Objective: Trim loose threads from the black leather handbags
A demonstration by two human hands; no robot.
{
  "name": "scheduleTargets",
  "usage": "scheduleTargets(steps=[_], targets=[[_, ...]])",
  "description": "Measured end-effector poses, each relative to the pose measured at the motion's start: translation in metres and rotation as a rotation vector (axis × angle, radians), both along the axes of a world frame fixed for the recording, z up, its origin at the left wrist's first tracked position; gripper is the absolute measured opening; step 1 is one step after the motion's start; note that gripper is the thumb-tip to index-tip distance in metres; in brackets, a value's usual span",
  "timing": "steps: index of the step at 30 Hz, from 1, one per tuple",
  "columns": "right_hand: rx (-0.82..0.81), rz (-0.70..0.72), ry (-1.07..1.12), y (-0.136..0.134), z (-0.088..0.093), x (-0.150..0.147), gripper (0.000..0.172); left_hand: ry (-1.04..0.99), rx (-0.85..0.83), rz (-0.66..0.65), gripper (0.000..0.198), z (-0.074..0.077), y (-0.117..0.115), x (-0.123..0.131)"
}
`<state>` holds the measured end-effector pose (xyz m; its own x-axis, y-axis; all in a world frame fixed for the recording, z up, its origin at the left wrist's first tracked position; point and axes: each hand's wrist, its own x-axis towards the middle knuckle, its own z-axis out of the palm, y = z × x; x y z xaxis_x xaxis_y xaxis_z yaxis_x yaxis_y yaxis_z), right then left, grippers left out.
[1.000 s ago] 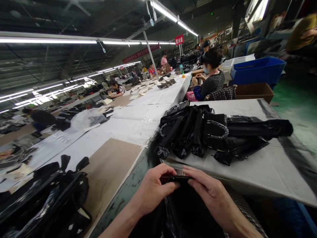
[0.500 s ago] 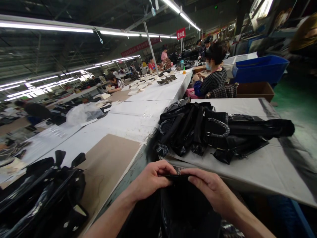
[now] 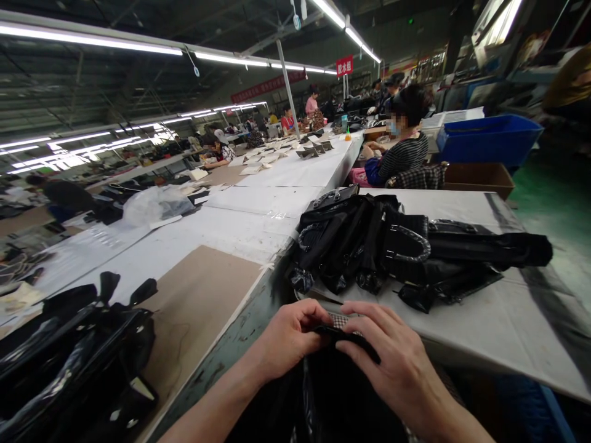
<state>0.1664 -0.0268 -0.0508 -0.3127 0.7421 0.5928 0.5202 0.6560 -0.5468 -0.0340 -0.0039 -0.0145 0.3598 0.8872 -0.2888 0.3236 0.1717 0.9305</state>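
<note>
Close in front of me is a black bag [image 3: 346, 387], its lower part running out of the picture. My left hand [image 3: 298, 335] pinches the bag's top edge between thumb and fingers. On the right side of that same edge, my right hand [image 3: 390, 347] has its thumb on the near side and its fingers over the far side. A strip of checked fabric [image 3: 340, 320] shows just behind the edge, between the two hands. The fingertips are partly hidden by the dark material.
Finished-looking black handbags [image 3: 369, 240] lie piled on the white table [image 3: 480, 320] at right. More black bag pieces [image 3: 78, 357] lie at left beside a brown board [image 3: 207, 301]. A seated co-worker [image 3: 401, 147] is beyond, near a blue bin [image 3: 489, 138].
My right hand has shifted its grip on the bag's edge, its fingers lifting and spreading more. The checked fabric shows more. My left hand stays pinched. The view has shifted slightly.
</note>
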Motion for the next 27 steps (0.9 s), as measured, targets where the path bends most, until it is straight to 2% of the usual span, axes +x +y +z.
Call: scheduleTargets(steps=[5, 10, 15, 18, 21, 24, 27], targets=[[0.085, -0.005, 0.007, 0.001, 0.002, -0.001, 0.01, -0.017, 0.049, 0.025, 0.017, 0.001, -0.003, 0.005], [0.041, 0.013, 0.047, 0.0, 0.002, -0.003, 0.009, 0.066, 0.146, 0.031, 0.018, 0.003, -0.006, 0.009], [-0.058, 0.074, 0.069, -0.001, -0.001, -0.003, 0.013, 0.044, 0.217, 0.017, 0.027, 0.006, -0.012, 0.011], [-0.188, 0.086, 0.081, -0.003, -0.003, 0.001, 0.014, 0.145, 0.339, 0.011, 0.028, 0.006, -0.013, 0.009], [-0.27, 0.066, 0.09, -0.005, -0.003, 0.002, 0.014, 0.215, 0.488, -0.052, 0.031, 0.006, -0.013, 0.007], [-0.264, 0.025, 0.089, -0.006, -0.002, 0.001, 0.015, 0.237, 0.594, -0.133, 0.03, 0.006, -0.012, 0.006], [-0.227, -0.001, 0.08, -0.006, -0.001, -0.002, 0.017, 0.293, 0.667, -0.16, 0.024, 0.006, -0.013, 0.007]])
